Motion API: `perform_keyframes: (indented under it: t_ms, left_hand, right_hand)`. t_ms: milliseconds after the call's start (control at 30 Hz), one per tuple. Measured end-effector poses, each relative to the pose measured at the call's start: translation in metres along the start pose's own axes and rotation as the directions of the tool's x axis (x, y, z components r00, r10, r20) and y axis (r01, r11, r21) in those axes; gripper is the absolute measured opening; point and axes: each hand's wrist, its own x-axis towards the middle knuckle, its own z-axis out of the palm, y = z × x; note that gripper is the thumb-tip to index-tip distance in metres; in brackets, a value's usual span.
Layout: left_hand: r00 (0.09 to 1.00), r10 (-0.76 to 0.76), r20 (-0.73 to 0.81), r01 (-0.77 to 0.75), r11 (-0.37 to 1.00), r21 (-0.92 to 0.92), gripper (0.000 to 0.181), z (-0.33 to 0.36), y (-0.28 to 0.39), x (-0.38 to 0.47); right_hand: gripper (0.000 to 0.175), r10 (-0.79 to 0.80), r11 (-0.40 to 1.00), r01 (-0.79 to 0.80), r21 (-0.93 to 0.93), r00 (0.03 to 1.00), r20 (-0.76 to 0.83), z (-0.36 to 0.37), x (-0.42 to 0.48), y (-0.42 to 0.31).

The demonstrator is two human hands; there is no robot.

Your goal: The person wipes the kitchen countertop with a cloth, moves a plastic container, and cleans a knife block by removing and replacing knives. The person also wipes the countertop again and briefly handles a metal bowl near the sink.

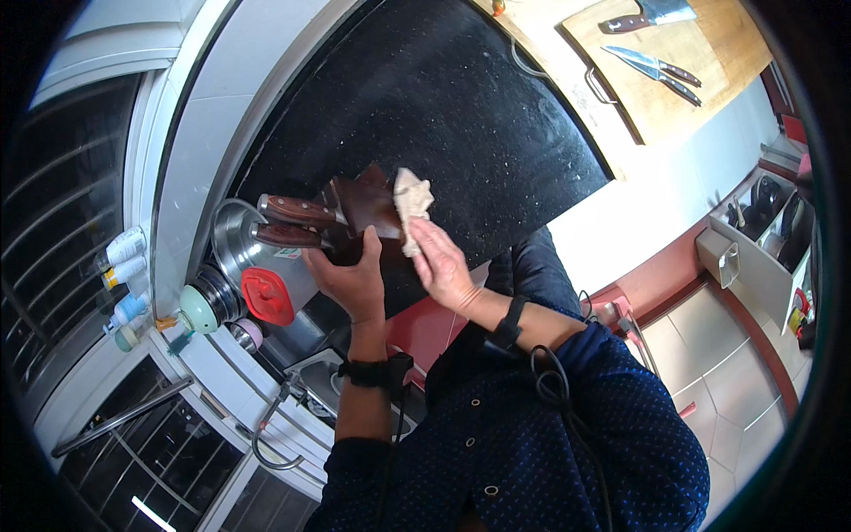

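A dark brown wooden knife block (372, 206) is tilted over the black countertop (465, 100). My left hand (352, 279) grips it from the near side, thumb up along its edge. Two wooden-handled tools (299, 209) stick out of the block toward the left; their blades are hidden inside. In my right hand (442, 266) is a crumpled beige cloth (412, 193), held against the block's right end. Part of the cloth hangs beyond my fingertips.
At upper right, a wooden cutting board (725, 46) bears a cleaver (645, 18) and two knives (658, 70). A steel bowl (236, 233), a red-lidded container (267, 296) and a mint-green bowl (198, 309) stand left. The sink (319, 372) and faucet (262, 432) lie lower left.
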Motion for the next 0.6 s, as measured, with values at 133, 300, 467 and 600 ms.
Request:
perform_keyframes:
  t_ms: [133, 300, 467, 600]
  left_hand:
    - [1.0, -0.015, 0.0, 0.015, 1.0, -0.016, 0.066, -0.002, 0.004, 0.0]
    - [0.999, -0.03, 0.017, 0.031, 0.999, -0.033, 0.067, -0.004, 0.007, 0.002]
    - [0.995, 0.099, -0.011, -0.098, 0.993, 0.062, 0.064, -0.004, 0.003, 0.005]
    - [1.0, 0.008, 0.001, -0.008, 1.0, -0.009, 0.067, -0.003, 0.003, 0.004]
  right_hand:
    - [0.048, 0.03, 0.997, -0.027, -0.073, 0.999, 0.04, -0.004, -0.02, 0.035]
    - [0.035, 0.307, 0.951, -0.308, -0.033, 0.951, -0.017, 0.001, -0.039, 0.021]
    - [0.028, -0.351, 0.935, 0.35, 0.049, 0.906, 0.236, -0.003, -0.021, -0.004]
    - [0.019, -0.528, 0.681, 0.712, -0.172, 0.64, 0.559, 0.01, -0.002, 0.01]
